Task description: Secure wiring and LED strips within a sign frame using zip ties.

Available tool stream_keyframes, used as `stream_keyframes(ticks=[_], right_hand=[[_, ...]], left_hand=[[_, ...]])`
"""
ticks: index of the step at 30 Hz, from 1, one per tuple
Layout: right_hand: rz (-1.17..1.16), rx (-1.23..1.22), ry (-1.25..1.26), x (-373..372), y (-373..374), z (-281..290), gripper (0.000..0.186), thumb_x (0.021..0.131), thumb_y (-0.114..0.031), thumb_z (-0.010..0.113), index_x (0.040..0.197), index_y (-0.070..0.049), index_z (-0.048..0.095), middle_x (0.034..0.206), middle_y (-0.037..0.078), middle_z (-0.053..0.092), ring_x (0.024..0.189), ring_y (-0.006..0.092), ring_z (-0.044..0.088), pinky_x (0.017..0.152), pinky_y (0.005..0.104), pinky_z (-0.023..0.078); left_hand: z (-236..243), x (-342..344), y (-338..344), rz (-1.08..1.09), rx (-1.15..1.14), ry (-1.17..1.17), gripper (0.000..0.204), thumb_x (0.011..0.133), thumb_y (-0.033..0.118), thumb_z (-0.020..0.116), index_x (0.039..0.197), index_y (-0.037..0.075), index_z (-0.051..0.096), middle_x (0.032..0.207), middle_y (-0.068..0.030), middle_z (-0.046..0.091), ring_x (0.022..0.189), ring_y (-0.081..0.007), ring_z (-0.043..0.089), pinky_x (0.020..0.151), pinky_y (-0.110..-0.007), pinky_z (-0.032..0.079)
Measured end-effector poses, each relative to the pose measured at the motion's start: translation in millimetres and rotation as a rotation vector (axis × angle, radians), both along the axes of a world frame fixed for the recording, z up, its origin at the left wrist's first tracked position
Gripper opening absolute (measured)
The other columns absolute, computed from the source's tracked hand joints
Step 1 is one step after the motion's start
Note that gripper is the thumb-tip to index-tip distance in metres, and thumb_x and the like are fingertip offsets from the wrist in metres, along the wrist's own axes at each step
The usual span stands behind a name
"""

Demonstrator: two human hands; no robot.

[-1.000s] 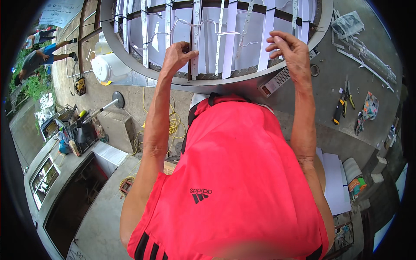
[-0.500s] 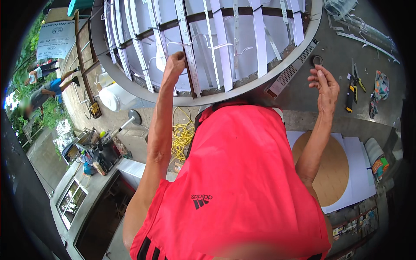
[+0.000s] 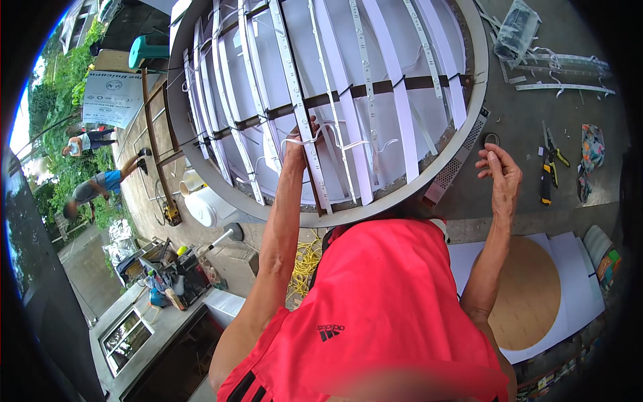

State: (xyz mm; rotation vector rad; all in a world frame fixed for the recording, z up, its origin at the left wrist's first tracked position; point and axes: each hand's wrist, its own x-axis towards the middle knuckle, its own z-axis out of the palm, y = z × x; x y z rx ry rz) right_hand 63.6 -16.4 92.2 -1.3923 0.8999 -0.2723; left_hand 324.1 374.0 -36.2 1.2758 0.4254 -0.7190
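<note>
A large round metal frame (image 3: 477,100) fills the upper middle, with white light strips (image 3: 365,70) running across it over a pale backing. My left hand (image 3: 295,149) reaches inside, at a dark metal bar (image 3: 312,175) carrying one strip. Its fingers curl behind that bar just below the dark crossbar (image 3: 251,122), and their tips show partly on the far side. Loose white wire (image 3: 348,143) crosses close by; what the fingers hold is hidden. Outside the frame, my right hand (image 3: 502,179) hovers with fingers loosely bent and apart, holding nothing, below a roll of tape (image 3: 492,139).
Pliers (image 3: 554,155) and a yellow-black cutter (image 3: 546,184) lie right, beside a patterned cloth (image 3: 592,157). Strip offcuts (image 3: 566,87) lie farther up. A perforated metal box (image 3: 455,161) adjoins the frame. Yellow cord (image 3: 305,262) lies below. Two people (image 3: 94,191) are far left.
The frame sits lower in the picture as the view shifts. My left hand has moved farther in, its fingers passing behind the bar. My right hand stays open at the right.
</note>
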Motion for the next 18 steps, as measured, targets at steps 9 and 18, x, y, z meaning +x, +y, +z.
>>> stream_keyframes(ticks=[9, 18], right_hand=[[-0.099, -0.345, 0.406, -11, -57, -52, 0.023, 0.091, -0.010, 0.057, 0.108, 0.000, 0.069, 0.087, 0.009, 0.072, 0.068, 0.0130, 0.066, 0.060, 0.0272, 0.053], [-0.086, -0.541, 0.405, 6, -117, -60, 0.022, 0.088, -0.013, 0.060, 0.103, -0.002, 0.070, 0.081, 0.011, 0.071, 0.067, 0.0182, 0.068, 0.068, 0.0314, 0.052]], left_hand=[[-7, 8, -6, -0.142, -0.001, -0.147, 0.038, 0.089, 0.017, 0.070, 0.126, 0.009, 0.061, 0.111, -0.0051, 0.069, 0.086, -0.0138, 0.066, 0.071, -0.028, 0.055], [-24, 8, 2, -0.143, -0.010, -0.067, 0.053, 0.092, 0.031, 0.064, 0.135, 0.003, 0.050, 0.125, -0.0113, 0.062, 0.110, -0.0211, 0.062, 0.094, -0.033, 0.051]])
